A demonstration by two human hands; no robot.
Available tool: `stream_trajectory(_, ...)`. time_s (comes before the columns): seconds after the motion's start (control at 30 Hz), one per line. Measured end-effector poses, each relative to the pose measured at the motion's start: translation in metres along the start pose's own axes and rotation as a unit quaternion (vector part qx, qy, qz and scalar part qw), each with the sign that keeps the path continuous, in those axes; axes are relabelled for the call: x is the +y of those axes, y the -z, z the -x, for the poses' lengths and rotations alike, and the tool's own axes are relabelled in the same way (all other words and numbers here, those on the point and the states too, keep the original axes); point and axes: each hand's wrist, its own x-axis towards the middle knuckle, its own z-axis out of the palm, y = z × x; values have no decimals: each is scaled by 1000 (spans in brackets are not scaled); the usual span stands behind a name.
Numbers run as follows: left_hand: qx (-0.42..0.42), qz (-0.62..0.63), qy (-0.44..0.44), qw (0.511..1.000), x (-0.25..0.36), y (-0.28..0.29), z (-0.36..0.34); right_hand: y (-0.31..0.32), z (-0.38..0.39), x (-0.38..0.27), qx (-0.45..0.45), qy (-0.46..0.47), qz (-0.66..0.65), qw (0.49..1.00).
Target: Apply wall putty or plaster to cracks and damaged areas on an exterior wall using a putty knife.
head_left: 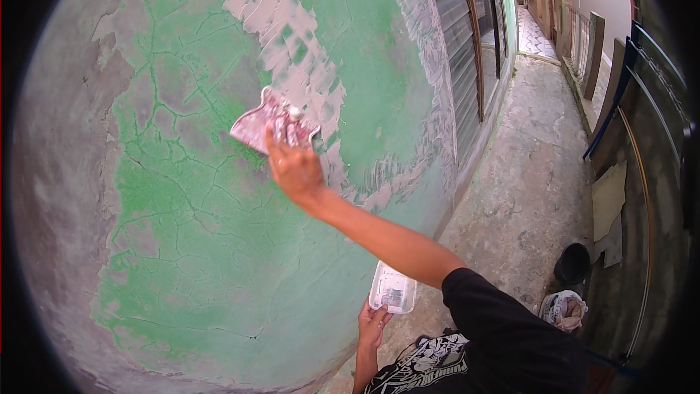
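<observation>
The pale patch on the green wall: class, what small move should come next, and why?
Perhaps the right hand should draw the smeared pink piece across the pale patch, since the green wall shows through gaps there and the piece is at its edge.

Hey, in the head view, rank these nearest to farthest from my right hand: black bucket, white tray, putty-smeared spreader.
1. Putty-smeared spreader: held in the right hand.
2. White tray: lower right, in the left hand.
3. Black bucket: farther right, on the ground.

The lower edge cuts off the left forearm (366,369) and black shirt (503,361).
</observation>
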Motion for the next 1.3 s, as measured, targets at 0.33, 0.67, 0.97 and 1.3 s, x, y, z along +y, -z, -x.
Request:
stream_trajectory(0.33,0,12,-19,1000,0,5,11,73,-18,43,114,-76,-99,986)
stream_trajectory(0.67,-1,9,-19,1000,-9,14,19,24,3,26,30,-99,-86,991)
stream_trajectory(0.97,-5,3,-16,1000,-2,1,22,65,4,34,64,-69,-134,986)
stream_trajectory(1.3,-2,1,-8,1000,-7,14,33,10,-17,24,12,-99,-25,995)
